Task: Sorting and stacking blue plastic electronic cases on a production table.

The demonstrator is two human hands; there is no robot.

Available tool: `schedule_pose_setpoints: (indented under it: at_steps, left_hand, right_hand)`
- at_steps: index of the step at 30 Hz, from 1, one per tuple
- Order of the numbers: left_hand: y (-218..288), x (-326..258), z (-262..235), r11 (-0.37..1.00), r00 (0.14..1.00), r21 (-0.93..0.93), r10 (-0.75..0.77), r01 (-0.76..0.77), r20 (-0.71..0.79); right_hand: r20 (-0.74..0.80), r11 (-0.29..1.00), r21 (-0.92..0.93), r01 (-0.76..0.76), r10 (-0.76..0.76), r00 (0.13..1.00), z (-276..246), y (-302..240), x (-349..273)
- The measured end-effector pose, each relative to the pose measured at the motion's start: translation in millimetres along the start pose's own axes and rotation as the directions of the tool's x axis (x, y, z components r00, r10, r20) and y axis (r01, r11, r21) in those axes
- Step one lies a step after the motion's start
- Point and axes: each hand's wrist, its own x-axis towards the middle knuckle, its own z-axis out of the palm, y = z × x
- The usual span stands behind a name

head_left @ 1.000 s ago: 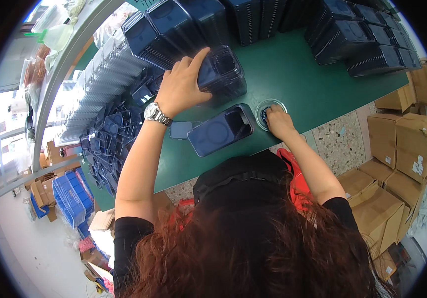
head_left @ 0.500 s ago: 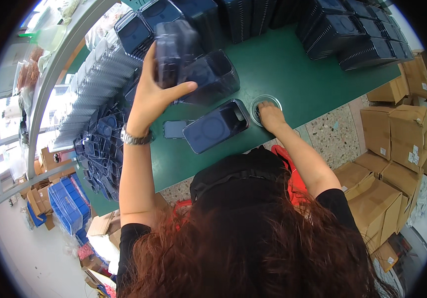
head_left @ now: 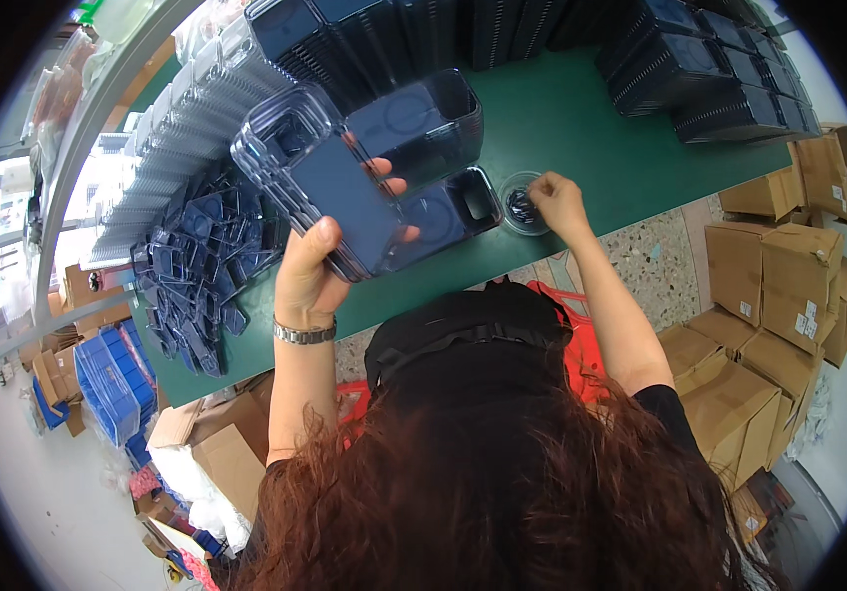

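Observation:
Tilted above the table's near-left part is a stack of dark blue see-through phone cases (head_left: 330,182), with my left hand (head_left: 310,279) closed around it. The fingers show through the cases and the thumb presses on the near edge. My right hand (head_left: 559,205) has its fingertips pinched at the right rim of a round clear dish (head_left: 505,202). Small dark pieces (head_left: 520,205) lie in that dish; whatever the pinch holds is too small to make out. Partly behind the held stack, a phone case with a camera cutout (head_left: 443,215) lies on the table.
Another stack of cases (head_left: 423,120) stands behind. Loose cases (head_left: 202,261) are heaped at the left, beside long rows of clear cases (head_left: 182,123). More stacks (head_left: 670,69) line the far right of the green table (head_left: 581,128). Cardboard boxes (head_left: 773,281) fill the right side.
My left hand has come nearer and turned, bringing the case stack over the phone case on the table. My right hand has risen from inside the dish to its right rim.

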Motion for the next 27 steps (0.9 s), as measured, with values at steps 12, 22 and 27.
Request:
schedule_pose_setpoints:
  at_steps: [12,22,27]
  left_hand:
    - [-34,-13,55,0.994,0.993,0.098,-0.043,0.054,-0.106]
    - [-41,-23,63,0.972,0.978,0.226,0.113,-0.072,-0.176]
    - [-45,-29,68,0.97,0.977,0.234,0.114,-0.069,-0.181]
  right_hand:
    - [0.036,0.9,0.286,0.329,-0.354,0.935,-27,-233,-96]
    - [-0.168,0.815,-0.003,0.58,-0.572,0.803,-5,-239,-93]
    - [-0.135,0.891,0.12,0.437,-0.422,0.897,1,-247,-100]
